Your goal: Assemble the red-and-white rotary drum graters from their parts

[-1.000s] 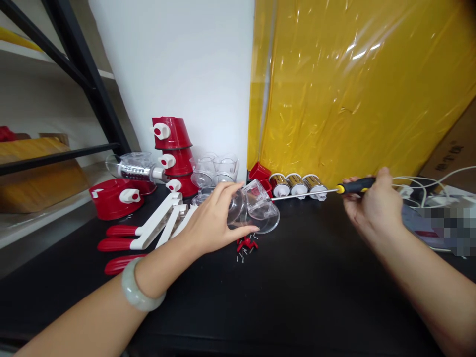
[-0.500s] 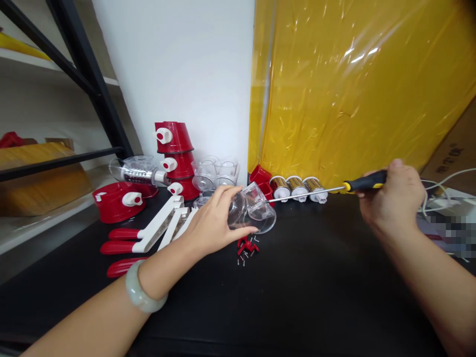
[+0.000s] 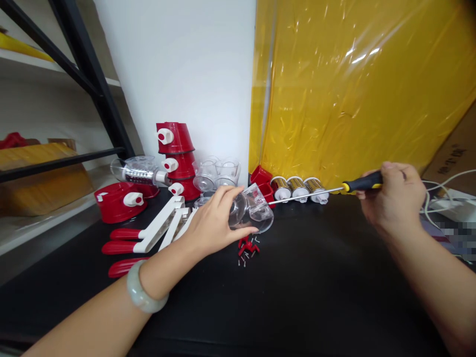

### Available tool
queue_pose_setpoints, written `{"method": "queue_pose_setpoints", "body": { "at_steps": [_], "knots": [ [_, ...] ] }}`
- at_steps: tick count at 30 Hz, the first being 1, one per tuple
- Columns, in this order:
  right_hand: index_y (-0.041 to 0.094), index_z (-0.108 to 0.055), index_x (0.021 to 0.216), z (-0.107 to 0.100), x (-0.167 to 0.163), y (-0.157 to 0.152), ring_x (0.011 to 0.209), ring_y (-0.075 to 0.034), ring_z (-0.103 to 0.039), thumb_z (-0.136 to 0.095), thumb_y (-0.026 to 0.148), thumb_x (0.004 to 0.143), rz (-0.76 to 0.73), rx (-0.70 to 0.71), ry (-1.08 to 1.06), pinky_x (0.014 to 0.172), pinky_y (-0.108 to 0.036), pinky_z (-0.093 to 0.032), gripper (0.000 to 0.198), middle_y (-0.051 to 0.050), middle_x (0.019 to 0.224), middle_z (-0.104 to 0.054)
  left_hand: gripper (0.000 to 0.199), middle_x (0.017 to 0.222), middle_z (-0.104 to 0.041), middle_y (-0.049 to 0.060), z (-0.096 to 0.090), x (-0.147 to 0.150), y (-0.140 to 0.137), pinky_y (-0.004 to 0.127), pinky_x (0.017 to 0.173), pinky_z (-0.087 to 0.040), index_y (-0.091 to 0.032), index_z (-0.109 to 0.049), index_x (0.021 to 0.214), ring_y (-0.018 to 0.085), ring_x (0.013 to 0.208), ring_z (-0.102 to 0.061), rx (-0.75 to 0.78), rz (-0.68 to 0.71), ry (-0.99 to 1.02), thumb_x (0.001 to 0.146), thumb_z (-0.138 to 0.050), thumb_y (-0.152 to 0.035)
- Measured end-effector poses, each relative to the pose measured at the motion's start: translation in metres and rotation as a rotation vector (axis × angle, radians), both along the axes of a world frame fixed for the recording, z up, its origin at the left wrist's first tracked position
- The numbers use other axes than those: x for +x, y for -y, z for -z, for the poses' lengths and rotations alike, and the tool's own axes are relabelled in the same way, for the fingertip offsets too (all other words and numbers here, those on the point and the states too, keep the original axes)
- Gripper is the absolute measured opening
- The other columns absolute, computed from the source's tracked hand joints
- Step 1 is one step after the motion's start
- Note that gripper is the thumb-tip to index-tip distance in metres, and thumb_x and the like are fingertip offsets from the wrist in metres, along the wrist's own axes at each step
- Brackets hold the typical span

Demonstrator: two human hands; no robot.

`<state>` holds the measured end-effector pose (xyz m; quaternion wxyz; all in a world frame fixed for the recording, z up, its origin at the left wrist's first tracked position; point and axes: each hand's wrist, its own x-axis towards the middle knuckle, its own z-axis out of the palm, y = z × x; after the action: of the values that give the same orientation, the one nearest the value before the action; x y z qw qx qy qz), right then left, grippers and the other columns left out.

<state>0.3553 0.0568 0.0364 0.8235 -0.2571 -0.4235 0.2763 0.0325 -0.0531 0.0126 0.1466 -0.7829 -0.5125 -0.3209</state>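
Observation:
My left hand (image 3: pixel 213 218) grips a clear plastic grater housing (image 3: pixel 266 224), tipped on its side over the black table. A long screwdriver (image 3: pixel 362 183) with a black and yellow handle is in my right hand (image 3: pixel 396 201). Its shaft runs left, and the tip reaches into the clear housing; whether it meets a screw there is too small to make out. Just below the housing lie small red plastic parts (image 3: pixel 248 246) and several loose screws (image 3: pixel 244 263).
White handles with red grips (image 3: pixel 122 248) lie at left, near a stack of red bases (image 3: pixel 176 163). Clear housings (image 3: pixel 217 171) stand at the wall. Red pushers (image 3: pixel 261 175) and grater drums (image 3: pixel 297 187) line the back. A black rack (image 3: pixel 85 69) rises at left; cables (image 3: pixel 433 206) lie right.
My right hand's fingers have shifted on the screwdriver handle, which has moved slightly left. The clear housing has tilted a little in my left hand.

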Motion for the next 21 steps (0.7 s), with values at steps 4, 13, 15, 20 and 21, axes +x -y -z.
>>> {"method": "queue_pose_setpoints", "body": {
  "at_steps": [4, 13, 15, 20, 21],
  "knots": [
    [0.022, -0.048, 0.081, -0.004, 0.0, 0.003, 0.038, -0.014, -0.05, -0.058, 0.02, 0.065, 0.01, 0.01, -0.003, 0.027, -0.018, -0.037, 0.019, 0.006, 0.051, -0.061, 0.084, 0.13, -0.053, 0.013, -0.001, 0.001, 0.001, 0.042, 0.088, -0.057, -0.021, -0.037, 0.14, 0.028, 0.111, -0.062, 0.017, -0.014, -0.031, 0.074, -0.07, -0.06],
    [0.024, -0.045, 0.086, -0.008, 0.007, 0.002, 0.046, -0.016, -0.058, -0.058, 0.017, 0.062, -0.092, 0.101, 0.074, 0.033, -0.02, -0.042, 0.027, 0.005, 0.055, -0.064, 0.085, 0.129, -0.056, 0.012, -0.003, -0.002, 0.001, 0.039, 0.085, -0.057, -0.024, -0.038, 0.142, 0.028, 0.112, -0.062, 0.047, 0.003, -0.064, 0.073, -0.071, -0.061],
    [0.024, -0.046, 0.085, -0.009, 0.009, 0.002, 0.05, -0.018, -0.061, -0.056, 0.018, 0.06, -0.139, 0.102, 0.075, 0.035, -0.022, -0.045, 0.028, 0.005, 0.055, -0.064, 0.085, 0.13, -0.056, 0.012, -0.002, -0.003, -0.001, 0.04, 0.086, -0.056, -0.023, -0.038, 0.143, 0.028, 0.112, -0.062, 0.058, 0.007, -0.059, 0.073, -0.07, -0.061],
    [0.024, -0.051, 0.08, -0.011, 0.015, 0.005, 0.038, -0.02, -0.056, -0.052, 0.021, 0.056, -0.177, 0.124, 0.151, 0.026, -0.025, -0.04, 0.024, 0.003, 0.053, -0.063, 0.087, 0.131, -0.055, 0.012, -0.002, -0.004, -0.001, 0.041, 0.087, -0.057, -0.023, -0.037, 0.143, 0.029, 0.113, -0.061, 0.036, -0.005, -0.059, 0.073, -0.07, -0.062],
    [0.023, -0.052, 0.078, -0.011, 0.015, 0.005, 0.033, -0.019, -0.053, -0.052, 0.021, 0.055, -0.164, 0.106, 0.158, 0.023, -0.026, -0.038, 0.022, 0.004, 0.052, -0.06, 0.087, 0.131, -0.055, 0.012, -0.003, -0.004, -0.001, 0.041, 0.087, -0.057, -0.023, -0.037, 0.143, 0.029, 0.114, -0.061, 0.032, -0.008, -0.059, 0.073, -0.07, -0.062]
  ]
}}
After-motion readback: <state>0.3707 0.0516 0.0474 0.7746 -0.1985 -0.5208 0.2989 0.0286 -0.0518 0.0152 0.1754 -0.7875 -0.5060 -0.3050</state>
